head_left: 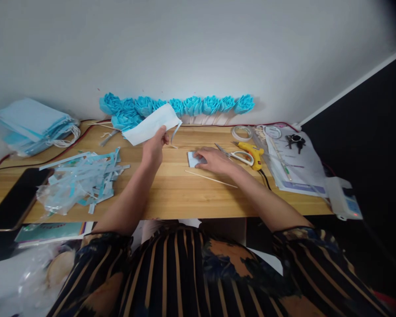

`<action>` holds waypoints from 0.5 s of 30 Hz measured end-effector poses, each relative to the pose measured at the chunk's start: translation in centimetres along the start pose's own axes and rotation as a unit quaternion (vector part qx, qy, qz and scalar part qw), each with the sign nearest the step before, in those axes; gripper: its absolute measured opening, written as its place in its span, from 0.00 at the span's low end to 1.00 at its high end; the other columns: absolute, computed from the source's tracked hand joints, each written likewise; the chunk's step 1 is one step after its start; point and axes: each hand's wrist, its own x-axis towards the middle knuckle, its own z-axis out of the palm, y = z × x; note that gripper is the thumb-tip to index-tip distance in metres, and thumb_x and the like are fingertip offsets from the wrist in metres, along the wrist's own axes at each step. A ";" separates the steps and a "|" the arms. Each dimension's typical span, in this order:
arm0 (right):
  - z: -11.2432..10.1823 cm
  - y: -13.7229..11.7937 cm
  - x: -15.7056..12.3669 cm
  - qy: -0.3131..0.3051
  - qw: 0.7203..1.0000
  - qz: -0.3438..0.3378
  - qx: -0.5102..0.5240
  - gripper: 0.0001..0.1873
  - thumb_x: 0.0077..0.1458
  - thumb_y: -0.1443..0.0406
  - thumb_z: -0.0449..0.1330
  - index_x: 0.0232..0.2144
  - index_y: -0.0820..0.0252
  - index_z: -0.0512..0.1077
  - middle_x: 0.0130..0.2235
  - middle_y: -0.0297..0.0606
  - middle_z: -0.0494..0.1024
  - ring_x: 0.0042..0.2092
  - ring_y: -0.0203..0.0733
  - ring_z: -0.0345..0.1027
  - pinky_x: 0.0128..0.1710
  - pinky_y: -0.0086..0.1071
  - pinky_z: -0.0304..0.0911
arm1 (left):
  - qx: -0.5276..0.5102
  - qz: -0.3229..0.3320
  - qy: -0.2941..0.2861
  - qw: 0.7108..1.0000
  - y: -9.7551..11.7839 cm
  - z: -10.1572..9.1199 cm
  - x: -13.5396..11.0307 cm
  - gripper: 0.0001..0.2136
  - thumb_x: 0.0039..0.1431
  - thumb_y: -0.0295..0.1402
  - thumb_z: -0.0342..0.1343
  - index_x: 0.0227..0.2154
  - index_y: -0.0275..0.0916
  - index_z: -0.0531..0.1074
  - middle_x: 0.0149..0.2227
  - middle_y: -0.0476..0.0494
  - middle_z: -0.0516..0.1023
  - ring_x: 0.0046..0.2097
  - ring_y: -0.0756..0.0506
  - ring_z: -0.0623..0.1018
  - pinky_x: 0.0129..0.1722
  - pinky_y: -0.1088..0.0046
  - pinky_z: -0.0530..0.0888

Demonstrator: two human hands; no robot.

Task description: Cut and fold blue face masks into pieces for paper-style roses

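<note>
My left hand (155, 143) is closed on a white, pale blue-tinged fabric sheet (153, 124) and holds it raised above the table. A narrow strip (175, 133) dangles from the sheet's right end. Lower and to the right, my right hand (214, 159) has its fingers curled over a small pale blue square piece (192, 160) lying on the wood, and they partly cover it. Just in front of that hand lies a thin wooden stick (211, 178). White-handled scissors (239, 156) rest beyond the right hand.
Blue fabric flowers (193, 106) line the wall. A stack of face masks (36, 121), cut strips (82, 178) and a phone (16, 198) are on the left. A yellow glue gun (255, 154), tape roll (241, 132), papers (300, 163) and keys (295, 141) lie right.
</note>
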 end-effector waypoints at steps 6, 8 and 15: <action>0.5 0.1 0.2 0.006 1.000 0.005 0.010 0.18 0.54 0.64 0.65 0.47 0.60 0.72 0.46 0.45 0.78 0.46 0.48 0.72 0.47 0.38 0.63 | 0.011 0.004 -0.004 1.000 0.0 0.0 -0.1 0.08 0.55 0.30 0.62 0.25 0.37 0.68 0.18 0.54 0.65 0.21 0.54 0.65 0.23 0.76 0.62; 0.4 0.0 0.1 0.006 1.000 0.009 0.009 0.18 0.54 0.64 0.65 0.48 0.60 0.73 0.46 0.45 0.79 0.46 0.48 0.72 0.47 0.38 0.62 | 0.013 0.003 -0.007 1.000 0.1 0.1 -0.2 0.08 0.55 0.30 0.62 0.26 0.37 0.68 0.18 0.54 0.66 0.21 0.54 0.65 0.23 0.76 0.63; -1.2 0.6 -0.5 0.050 0.996 0.010 0.077 0.14 0.63 0.58 0.57 0.45 0.58 0.77 0.40 0.39 0.82 0.38 0.41 0.72 0.38 0.31 0.58 | 0.002 0.007 -0.008 1.000 0.1 0.1 -0.1 0.09 0.55 0.30 0.63 0.26 0.37 0.68 0.19 0.54 0.66 0.21 0.54 0.65 0.23 0.77 0.63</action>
